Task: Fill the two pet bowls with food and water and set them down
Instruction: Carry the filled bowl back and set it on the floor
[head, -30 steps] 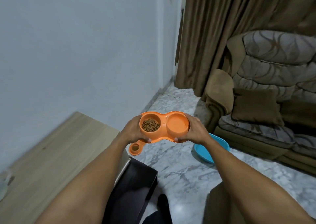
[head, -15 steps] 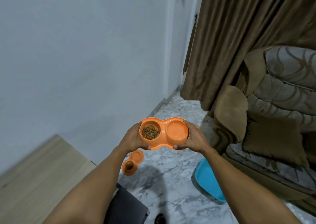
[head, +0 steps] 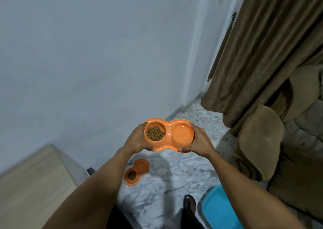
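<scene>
The person holds an orange double bowl (head: 169,147) in the air in front of them, level and well above the floor (head: 157,195), one hand at each end. The left hand (head: 138,139) grips the left end; its thumb (head: 152,148) is curled onto the near rim and its fingers go round the outer side, where most of them are hidden. The right hand (head: 201,140) grips the right end the same way; its thumb (head: 180,149) presses the near rim and its fingers (head: 191,125) curl round the far edge. Neither hand is slack; both clasp the bowl.

The left well holds brown kibble (head: 155,135); the right well looks smooth and orange, and I cannot tell whether there is water in it.

A second bowl (head: 137,172), also orange and double, lies on the marbled floor below the left forearm, near the wall (head: 87,62); one of its wells shows something dark, but it is too blurred to name.

A blue tub (head: 218,209) sits on the floor at lower right, just beside a dark foot (head: 189,202); a brown curtain (head: 262,54) hangs at upper right with a brown sofa (head: 260,141) below it; a pale wooden tabletop (head: 26,185) fills the lower left corner.
</scene>
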